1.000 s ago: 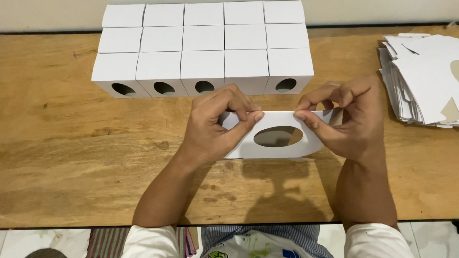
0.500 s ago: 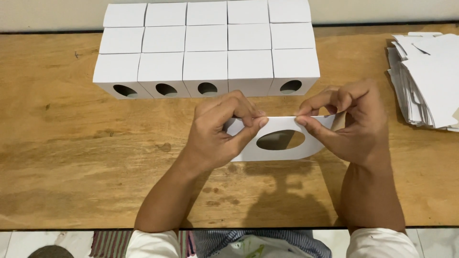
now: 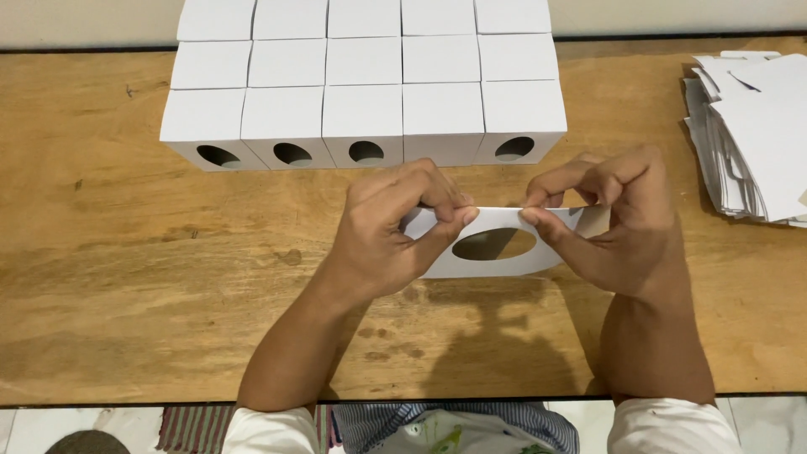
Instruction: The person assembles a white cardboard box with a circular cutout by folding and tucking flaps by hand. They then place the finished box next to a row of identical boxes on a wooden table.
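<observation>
Barely lifted since a moment ago, the white box (image 3: 492, 248) lies long axis nine-to-three, oval window facing up, left hand (image 3: 382, 231) and right hand (image 3: 618, 223) pinching its top edge above the table (image 3: 126, 252).

hands (image 3: 504, 227) pinch white card box (image 3: 496, 256) (oval cutout) | folded boxes (image 3: 361, 84) behind

White boxes (image 3: 363, 101), flat cardboard stack (image 3: 756, 134), wooden table (image 3: 126, 277).

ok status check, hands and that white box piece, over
Left hand and right hand both pinching white cardboard piece with oval cutout, held above table. Nothing between hands.
</observation>
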